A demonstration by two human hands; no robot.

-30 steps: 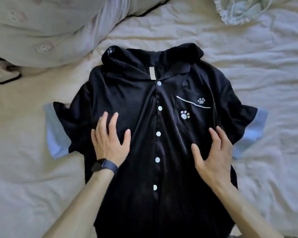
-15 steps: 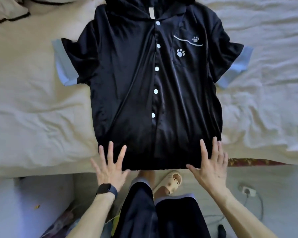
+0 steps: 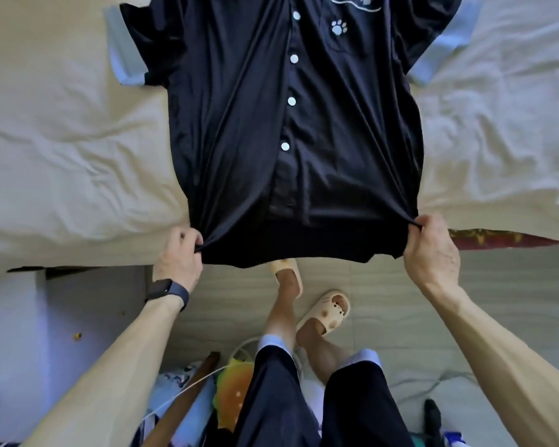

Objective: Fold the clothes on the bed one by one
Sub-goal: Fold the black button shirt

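Note:
A black short-sleeved shirt (image 3: 239,124) with white buttons, paw prints and light blue sleeve cuffs lies front-up on the bed (image 3: 62,150). Its hem hangs over the bed's near edge and its collar is cut off at the top. My left hand (image 3: 179,253), with a dark watch at the wrist, pinches the hem's left corner. My right hand (image 3: 431,250) pinches the hem's right corner. The hem is stretched taut between them.
The cream sheet is wrinkled on both sides of the shirt. Below the bed edge are my legs in dark shorts and cream slippers (image 3: 326,312) on a pale floor. Clutter with a yellow item (image 3: 236,388) and a white cable lies at bottom left.
Both hands slid down the shirt from chest to hem, then closed on the hem's two corners. The view has tilted down toward the bed edge and floor.

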